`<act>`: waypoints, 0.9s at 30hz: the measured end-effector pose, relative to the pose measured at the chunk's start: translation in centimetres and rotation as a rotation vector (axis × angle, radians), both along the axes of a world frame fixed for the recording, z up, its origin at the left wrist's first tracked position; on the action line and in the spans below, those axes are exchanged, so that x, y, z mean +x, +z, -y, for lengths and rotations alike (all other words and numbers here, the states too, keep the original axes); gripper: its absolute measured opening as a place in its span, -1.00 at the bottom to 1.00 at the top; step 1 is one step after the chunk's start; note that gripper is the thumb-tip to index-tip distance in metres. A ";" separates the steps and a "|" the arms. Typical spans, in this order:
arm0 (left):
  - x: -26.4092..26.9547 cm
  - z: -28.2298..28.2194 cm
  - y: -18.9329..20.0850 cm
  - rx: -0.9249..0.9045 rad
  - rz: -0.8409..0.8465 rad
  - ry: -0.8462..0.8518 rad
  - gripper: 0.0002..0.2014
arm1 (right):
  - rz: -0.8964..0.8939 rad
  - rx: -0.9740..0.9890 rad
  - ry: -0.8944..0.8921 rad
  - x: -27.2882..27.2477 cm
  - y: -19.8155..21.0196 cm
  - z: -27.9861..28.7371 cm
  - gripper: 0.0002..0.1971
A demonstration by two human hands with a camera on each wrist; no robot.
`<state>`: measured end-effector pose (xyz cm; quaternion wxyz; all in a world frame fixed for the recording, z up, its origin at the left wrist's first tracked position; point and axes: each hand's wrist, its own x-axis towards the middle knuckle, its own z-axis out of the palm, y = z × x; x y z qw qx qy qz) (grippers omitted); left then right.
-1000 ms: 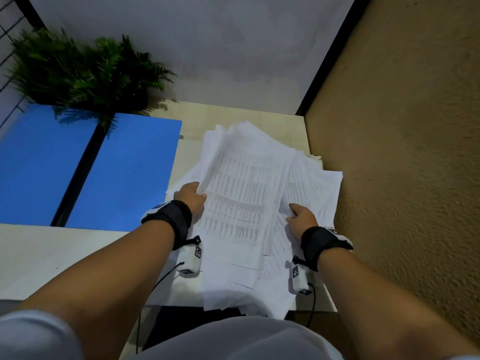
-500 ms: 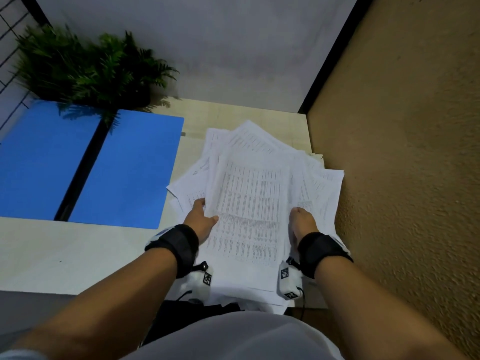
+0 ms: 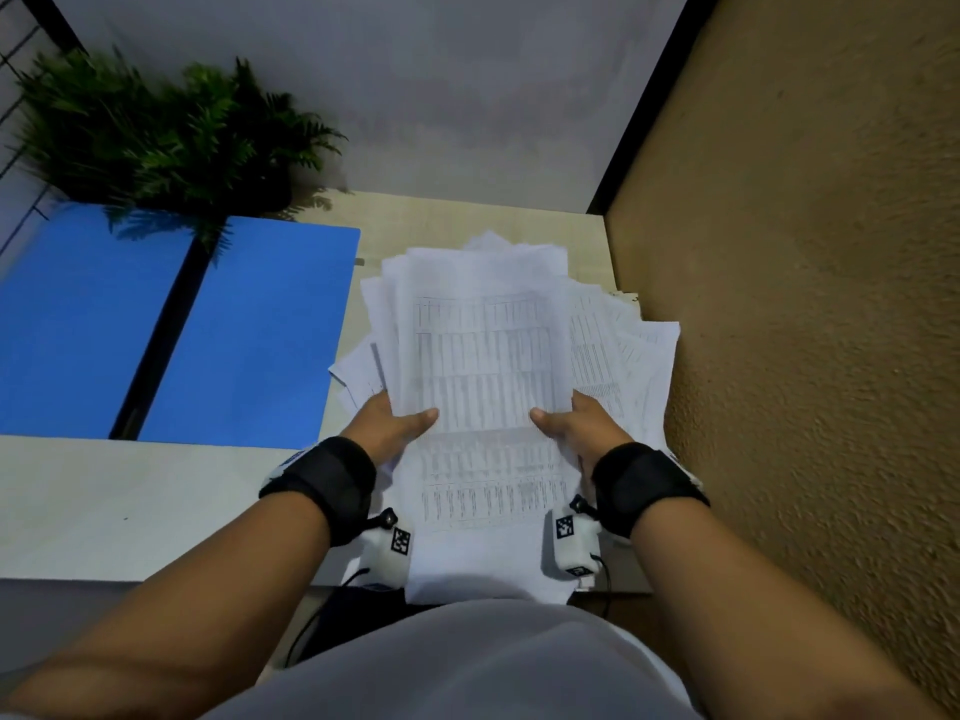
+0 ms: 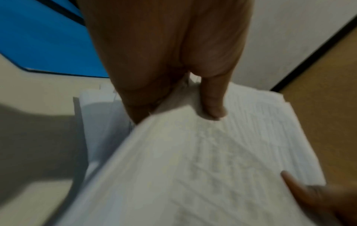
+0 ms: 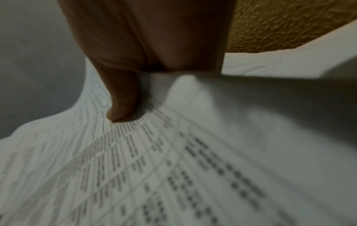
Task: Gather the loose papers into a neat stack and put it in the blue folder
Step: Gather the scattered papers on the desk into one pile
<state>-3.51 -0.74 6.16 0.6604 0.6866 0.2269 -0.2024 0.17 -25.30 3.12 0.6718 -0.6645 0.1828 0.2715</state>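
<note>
A thick bundle of white printed papers (image 3: 483,366) is held between both hands above the desk's right side. My left hand (image 3: 395,423) grips its left edge, thumb on top (image 4: 212,105) and fingers underneath. My right hand (image 3: 576,423) grips the right edge the same way, thumb pressed on the top sheet (image 5: 123,105). More loose sheets (image 3: 634,356) fan out beneath, to the right and left. The blue folder (image 3: 249,335) lies open and flat on the desk to the left, its dark spine (image 3: 156,335) down the middle.
A green potted fern (image 3: 171,137) stands behind the folder at the back left. A rough tan wall (image 3: 805,304) runs close along the desk's right edge. Pale desk surface (image 3: 130,506) shows in front of the folder.
Both hands have drawn together on the papers' side edges, thumbs now on top. The spread sheets have been pulled into a narrower, more aligned bundle.
</note>
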 end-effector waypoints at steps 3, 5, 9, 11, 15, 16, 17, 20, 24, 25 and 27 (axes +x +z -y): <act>-0.1 -1.3 -1.1 0.064 -0.014 0.147 -0.46 | 0.119 -0.194 -0.189 0.7 0.1 0.5 -0.57; -0.4 -2.4 -2.3 0.153 -0.041 0.191 -0.50 | 0.179 -0.601 -0.261 1.7 -0.4 2.9 -0.42; -1.1 -3.2 -4.3 0.262 -0.109 0.226 -0.60 | 0.040 -0.777 -0.184 1.9 -1.1 5.4 -0.21; -1.3 -2.9 -4.8 0.262 -0.107 0.261 -0.65 | 0.028 -0.745 -0.156 1.8 -1.5 5.6 -0.40; -0.8 -2.8 -5.7 0.185 -0.092 0.343 -0.75 | 0.021 -0.627 -0.091 1.4 -1.7 5.1 -0.62; -0.7 -2.7 -5.6 0.155 -0.084 0.360 -0.77 | 0.020 -0.614 -0.044 1.1 -1.5 4.7 -0.69; -0.7 -2.5 -5.6 0.142 -0.070 0.357 -0.79 | 0.014 -0.595 -0.006 0.9 -1.6 4.4 -0.75; -0.6 -2.0 -5.2 0.078 -0.024 0.352 -0.73 | -0.042 -0.534 0.121 1.0 -2.1 3.5 -0.81; -0.3 -1.6 -5.5 -0.035 -0.034 0.327 -0.66 | -0.082 -0.435 0.137 -0.1 -0.4 1.7 -0.63; -0.3 -1.4 -5.5 -0.040 -0.044 0.308 -0.66 | -0.094 -0.365 0.118 -0.4 -0.4 1.7 -0.55; -0.1 -1.1 -5.5 -0.017 -0.048 0.271 -0.71 | -0.023 -0.369 0.178 -0.8 -0.6 1.9 -0.65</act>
